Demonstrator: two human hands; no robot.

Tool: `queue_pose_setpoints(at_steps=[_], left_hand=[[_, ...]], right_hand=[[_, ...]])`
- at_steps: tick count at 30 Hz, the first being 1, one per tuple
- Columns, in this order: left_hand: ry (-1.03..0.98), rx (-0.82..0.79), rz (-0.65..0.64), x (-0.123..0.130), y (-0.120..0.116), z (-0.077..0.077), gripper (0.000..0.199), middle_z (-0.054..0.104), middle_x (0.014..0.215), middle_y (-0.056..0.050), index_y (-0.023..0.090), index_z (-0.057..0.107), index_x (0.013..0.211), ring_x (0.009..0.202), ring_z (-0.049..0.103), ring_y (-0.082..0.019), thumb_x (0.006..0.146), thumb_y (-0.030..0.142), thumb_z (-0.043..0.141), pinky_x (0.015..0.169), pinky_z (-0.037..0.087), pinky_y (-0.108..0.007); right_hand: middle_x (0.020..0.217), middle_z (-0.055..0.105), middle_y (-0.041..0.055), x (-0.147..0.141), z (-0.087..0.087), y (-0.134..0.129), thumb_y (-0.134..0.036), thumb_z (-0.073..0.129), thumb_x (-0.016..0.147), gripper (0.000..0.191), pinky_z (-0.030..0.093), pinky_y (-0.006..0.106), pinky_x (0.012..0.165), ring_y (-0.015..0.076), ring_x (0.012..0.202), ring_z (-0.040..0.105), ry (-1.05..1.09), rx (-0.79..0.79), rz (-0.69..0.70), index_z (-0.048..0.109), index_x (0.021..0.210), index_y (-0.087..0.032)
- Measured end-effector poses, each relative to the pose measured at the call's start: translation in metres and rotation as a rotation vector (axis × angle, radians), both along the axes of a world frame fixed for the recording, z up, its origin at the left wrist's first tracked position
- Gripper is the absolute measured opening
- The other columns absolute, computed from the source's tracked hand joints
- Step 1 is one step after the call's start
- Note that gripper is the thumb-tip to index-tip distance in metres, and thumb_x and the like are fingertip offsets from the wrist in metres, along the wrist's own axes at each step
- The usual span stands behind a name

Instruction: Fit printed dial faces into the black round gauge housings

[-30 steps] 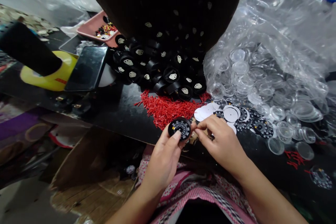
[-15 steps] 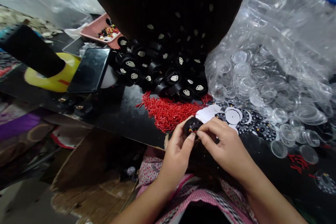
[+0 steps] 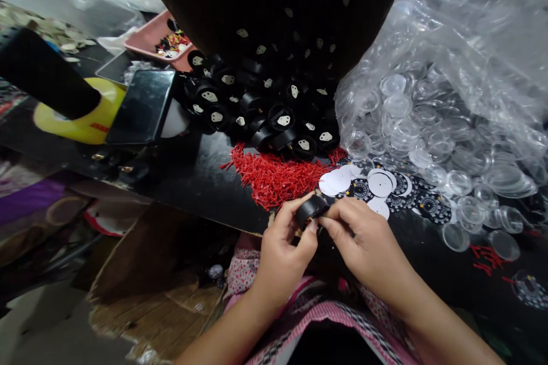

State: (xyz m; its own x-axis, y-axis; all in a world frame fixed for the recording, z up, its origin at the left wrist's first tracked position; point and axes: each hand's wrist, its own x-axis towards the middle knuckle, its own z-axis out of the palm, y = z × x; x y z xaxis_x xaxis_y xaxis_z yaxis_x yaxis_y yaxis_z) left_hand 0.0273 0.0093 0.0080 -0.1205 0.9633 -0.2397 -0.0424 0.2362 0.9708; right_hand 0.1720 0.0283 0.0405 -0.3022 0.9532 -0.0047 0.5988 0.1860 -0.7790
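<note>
A small round black case [image 3: 311, 209] is gripped between the thumb and fingers of my left hand [image 3: 285, 245], its side wall facing up. My right hand [image 3: 363, 234] is closed, with thumb and index finger pinched at the case's right edge; whether they hold a small part there is hidden. Just beyond the hands lies a heap of thin red pieces [image 3: 278, 179]. White discs [image 3: 338, 181] and black printed dials [image 3: 433, 206] are spread to the right of it. Many black cases with pale plates [image 3: 283, 120] are piled behind the red heap.
Clear round covers [image 3: 402, 131] spill from a plastic bag [image 3: 479, 28] at the right. At the left are a phone [image 3: 141, 105], a yellow tape roll [image 3: 81, 111] and a pink tray [image 3: 148, 40]. A cardboard box [image 3: 141, 285] stands below the table edge.
The black case has tilted in my left hand, so its dial face no longer shows and its side wall does. The view has shifted slightly.
</note>
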Motion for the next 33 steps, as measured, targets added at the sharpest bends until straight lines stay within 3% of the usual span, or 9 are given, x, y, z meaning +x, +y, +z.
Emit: queue_pose_setpoints(at_steps=[5,8,11,13,16,18,23,28,33], left_hand=[[0.024,-0.003,-0.053,-0.006,0.002,-0.004,0.032,0.074,0.112,0.001,0.03,0.07,0.113,0.107,0.066,-0.019,0.083,0.021,0.066,0.096,0.049,-0.029],[-0.252,-0.133,-0.16,-0.01,0.006,-0.005,0.033,0.069,0.125,0.0,0.03,0.066,0.12,0.116,0.063,-0.02,0.087,0.026,0.064,0.1,0.048,-0.031],[-0.436,-0.235,-0.214,-0.013,0.008,-0.006,0.039,0.065,0.133,-0.001,0.031,0.062,0.126,0.121,0.06,-0.022,0.087,0.03,0.066,0.103,0.048,-0.033],[-0.401,-0.247,-0.22,-0.015,0.008,-0.005,0.041,0.064,0.135,0.0,0.033,0.061,0.128,0.125,0.058,-0.022,0.088,0.034,0.065,0.108,0.044,-0.033],[-0.237,-0.263,-0.186,-0.013,0.008,-0.005,0.039,0.063,0.137,0.001,0.033,0.065,0.126,0.134,0.05,-0.023,0.087,0.041,0.065,0.113,0.038,-0.033],[-0.207,-0.335,-0.102,-0.009,0.007,-0.006,0.038,0.064,0.135,0.0,0.031,0.069,0.119,0.135,0.049,-0.025,0.084,0.045,0.067,0.11,0.043,-0.034],[-0.344,-0.404,-0.015,0.005,0.006,-0.014,0.038,0.068,0.13,-0.005,0.027,0.071,0.114,0.126,0.058,-0.031,0.083,0.048,0.065,0.097,0.055,-0.041],[-0.059,-0.231,-0.169,0.003,0.008,-0.016,0.037,0.064,0.136,-0.002,0.031,0.068,0.121,0.13,0.055,-0.027,0.086,0.045,0.064,0.111,0.043,-0.043],[-0.138,-0.224,-0.175,0.003,0.009,-0.018,0.04,0.064,0.136,-0.001,0.034,0.062,0.128,0.125,0.059,-0.027,0.09,0.047,0.058,0.108,0.045,-0.047]], right_hand=[[0.07,0.058,-0.0014,-0.003,-0.001,0.001,-0.018,0.056,0.092,0.023,0.036,0.029,0.065,0.0142,0.066,0.051,-0.058,0.002,-0.038,0.049,0.07,-0.02],[0.067,0.056,-0.0024,0.003,0.0,0.007,-0.02,0.059,0.091,0.023,0.035,0.029,0.065,0.0134,0.062,0.049,-0.087,0.042,0.003,0.052,0.069,-0.019],[0.08,0.062,0.0021,0.008,-0.001,0.012,-0.018,0.056,0.092,0.008,0.036,0.031,0.07,0.0157,0.071,0.054,-0.113,0.179,0.074,0.063,0.091,-0.016],[0.085,0.064,0.0051,0.008,-0.004,0.015,-0.015,0.053,0.093,0.013,0.035,0.033,0.073,0.018,0.076,0.056,-0.195,0.279,0.124,0.064,0.097,-0.014],[0.079,0.063,0.0055,0.003,-0.007,0.018,-0.015,0.049,0.093,0.016,0.034,0.034,0.073,0.0197,0.075,0.055,-0.324,0.389,0.166,0.063,0.085,-0.014],[0.073,0.061,0.0045,-0.001,-0.009,0.019,-0.015,0.047,0.091,0.019,0.035,0.034,0.072,0.0192,0.072,0.053,-0.366,0.417,0.167,0.061,0.079,-0.015],[0.073,0.062,0.0017,-0.004,-0.004,0.018,-0.016,0.052,0.088,0.012,0.037,0.031,0.069,0.0156,0.068,0.053,-0.331,0.228,0.019,0.058,0.077,-0.017],[0.083,0.069,-0.0004,0.029,0.002,0.034,-0.021,0.055,0.093,0.013,0.042,0.026,0.074,0.0132,0.076,0.061,-0.239,0.052,0.068,0.064,0.085,-0.02],[0.111,0.066,0.016,0.073,-0.016,0.085,-0.019,0.053,0.093,0.021,0.042,0.044,0.088,0.0308,0.104,0.061,-0.646,0.164,-0.275,0.065,0.109,-0.013]])
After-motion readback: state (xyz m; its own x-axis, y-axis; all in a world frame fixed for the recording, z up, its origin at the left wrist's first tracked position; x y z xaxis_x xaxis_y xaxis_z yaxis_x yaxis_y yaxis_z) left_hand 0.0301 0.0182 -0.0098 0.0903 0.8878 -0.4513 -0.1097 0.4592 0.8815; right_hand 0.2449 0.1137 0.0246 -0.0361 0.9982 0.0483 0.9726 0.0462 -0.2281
